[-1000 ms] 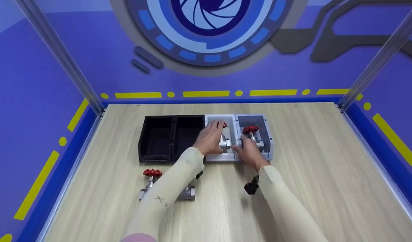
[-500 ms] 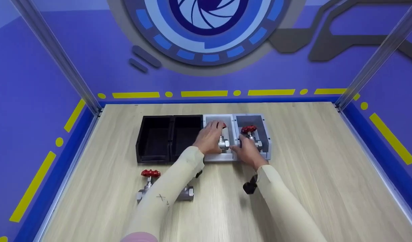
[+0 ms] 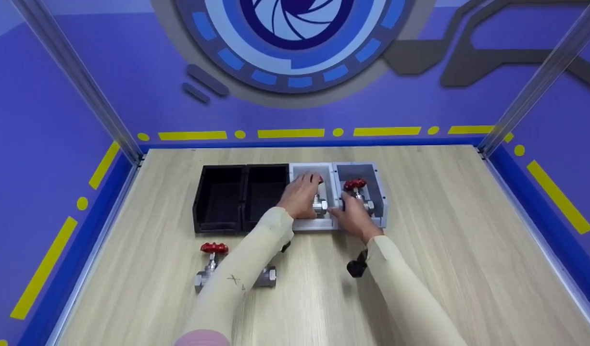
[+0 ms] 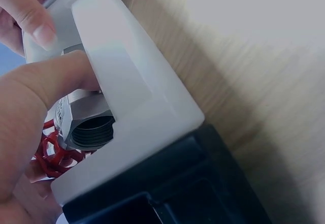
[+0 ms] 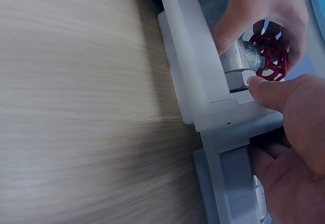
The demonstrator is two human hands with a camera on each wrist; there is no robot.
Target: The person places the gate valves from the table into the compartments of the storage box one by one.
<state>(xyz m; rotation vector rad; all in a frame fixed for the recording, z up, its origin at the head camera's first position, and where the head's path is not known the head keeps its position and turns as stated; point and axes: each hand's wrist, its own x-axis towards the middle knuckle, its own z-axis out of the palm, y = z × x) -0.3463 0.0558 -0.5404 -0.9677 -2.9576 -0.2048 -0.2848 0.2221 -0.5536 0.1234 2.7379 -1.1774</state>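
Inside the white bin (image 3: 310, 224) stands a gate valve (image 5: 237, 57) with a silvery body and a red handwheel. My left hand (image 3: 299, 196) holds this valve from above, its thumb along the body and its fingers about the handwheel. My right hand (image 3: 358, 218) straddles the wall between the white bin and the grey bin (image 3: 382, 211). In the right wrist view its thumb reaches the valve's hex end, while the fingers curl inside the grey bin. A second valve (image 3: 355, 184) with a red handwheel stands in the grey bin, partly behind my right hand.
Two black bins (image 3: 221, 197) adjoin the white bin on the left. In front of them on the wooden table (image 3: 319, 298) stands another red-wheeled valve (image 3: 214, 248). A grey valve end (image 3: 268, 277) shows beside my left forearm, which hides the rest. Blue panels (image 3: 145, 96) enclose the table.
The head view has shifted slightly, so the whole scene sits a little further left. Both hands keep their places at the white and grey bins.
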